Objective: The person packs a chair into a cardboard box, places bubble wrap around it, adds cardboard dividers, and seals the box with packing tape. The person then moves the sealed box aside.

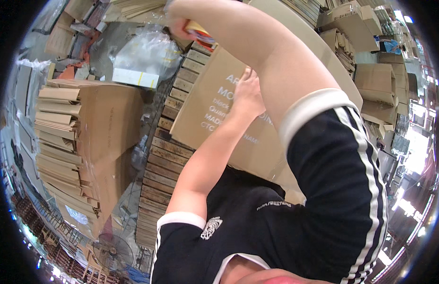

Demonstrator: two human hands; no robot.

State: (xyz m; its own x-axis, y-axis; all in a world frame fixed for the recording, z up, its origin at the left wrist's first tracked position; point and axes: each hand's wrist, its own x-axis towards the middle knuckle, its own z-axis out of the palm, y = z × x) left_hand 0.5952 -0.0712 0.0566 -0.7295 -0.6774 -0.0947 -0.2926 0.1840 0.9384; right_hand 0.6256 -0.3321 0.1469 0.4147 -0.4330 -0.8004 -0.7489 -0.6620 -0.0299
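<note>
Two hands are seen on a brown box (pixel 214 113) in the middle of the frame. The left hand (pixel 247 92) is laid flat and open on the box. At the top, a small orange thing (pixel 199 32) is held tight by the right hand (pixel 179 23).

Illumination is bright and even, with blown-out glare at the right rim. Fisheye distortion bends straight edges toward a black circular border. The near sleeve (pixel 342 189) is slightly soft.
</note>
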